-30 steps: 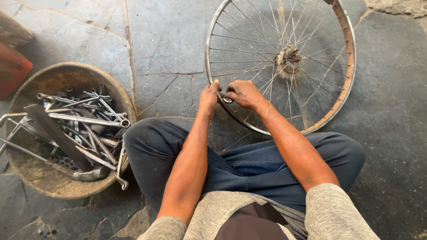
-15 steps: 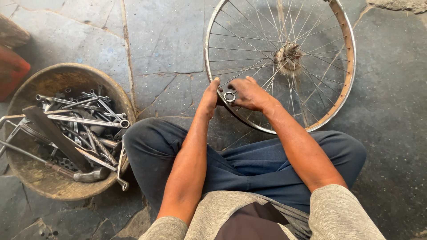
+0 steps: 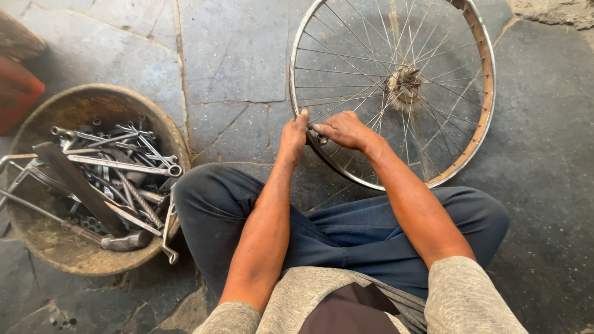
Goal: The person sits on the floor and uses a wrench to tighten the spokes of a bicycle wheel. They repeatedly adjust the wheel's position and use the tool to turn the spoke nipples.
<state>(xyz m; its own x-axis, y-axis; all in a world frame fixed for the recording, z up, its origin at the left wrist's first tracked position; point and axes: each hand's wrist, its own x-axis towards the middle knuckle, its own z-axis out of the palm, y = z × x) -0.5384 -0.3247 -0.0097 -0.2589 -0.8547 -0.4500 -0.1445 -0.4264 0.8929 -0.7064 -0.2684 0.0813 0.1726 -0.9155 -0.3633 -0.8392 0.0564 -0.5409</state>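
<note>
On the stone floor, both hands are working a bicycle wheel (image 3: pixel 396 93).
The left hand (image 3: pixel 294 133) is gripping the near rim; the right hand (image 3: pixel 340 128) is pinching a small tool (image 3: pixel 320 137) there. Steady, small turns seem wisest. A basin (image 3: pixel 37 247) of wrenches (image 3: pixel 117 164) is sitting left.

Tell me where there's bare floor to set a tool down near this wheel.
Bare stone floor lies between the tool basin and the wheel rim. More shows right of the wheel, by the right knee. The basin is crowded with wrenches; both hands, left hand and right hand, occupy the near rim.
</note>
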